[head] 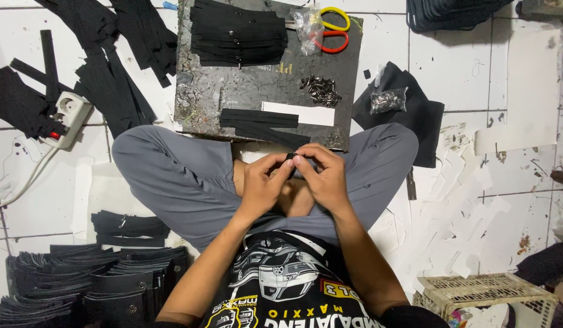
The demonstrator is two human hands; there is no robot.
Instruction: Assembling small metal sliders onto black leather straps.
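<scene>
Both hands, left hand (263, 182) and right hand (325, 177), pinched 1 small black strap piece (290, 159) in a closed grip above the lap, just before the scuffed dark work board (233, 91) bearing flat black strips (260, 118).

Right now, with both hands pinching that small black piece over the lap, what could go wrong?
1. The black piece is tiny; held between left hand and right hand, it could slip onto the grey trousers.
2. The loose metal fittings near the work board edge could scatter if knocked.
</scene>
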